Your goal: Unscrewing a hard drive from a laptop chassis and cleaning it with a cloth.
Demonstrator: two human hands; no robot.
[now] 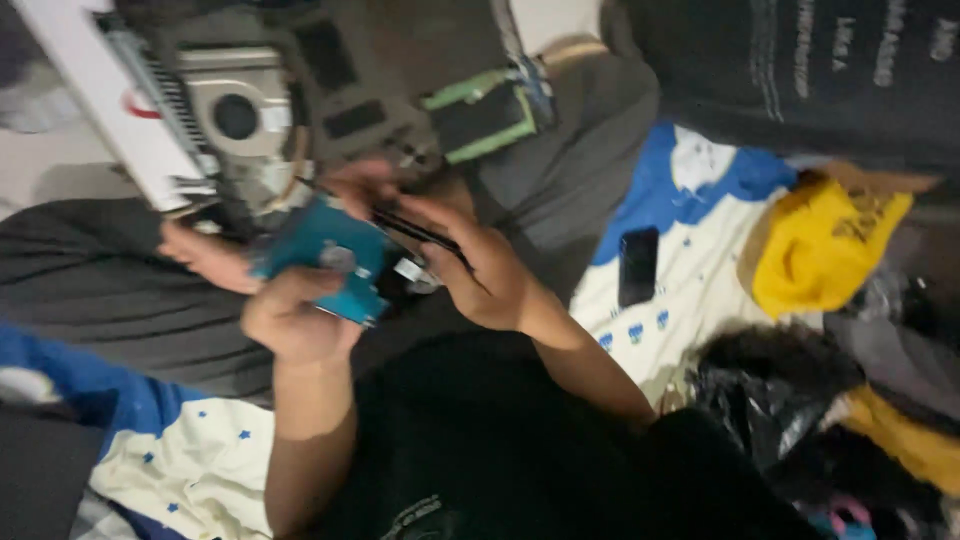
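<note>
Across the person's lap, seen from the head camera, lies an opened laptop (300, 90) with its underside bared, a round fan (236, 115) showing in the metal housing and a white edge running up to the left. Below it, the left hand (290, 320) holds a small blue hard drive (325, 255), the fingers (285, 290) curled over its near edge and the thumb side pressed against it. The drive sits tilted, just under the laptop's lower edge and between the two hands. The right hand (480, 265) comes in from the right and pinches a thin black tool (415, 232), its fingers (425, 212) closed narrowly around the shaft; the tool's far end reaches toward the laptop's rim beside the drive, though blur hides exactly where it touches. A further hand (200, 255) shows at the left, resting just beside the drive against dark grey cloth; whose it is cannot be told.

To the right, a white bedsheet (690, 290) with blue patches and small blue stars carries a black phone (638, 265), lying flat and well apart from the hands. Farther right lies a yellow cloth (820, 250) in a crumpled heap, and near the lower right corner a black plastic bag (750, 400) sits among other clothes.
</note>
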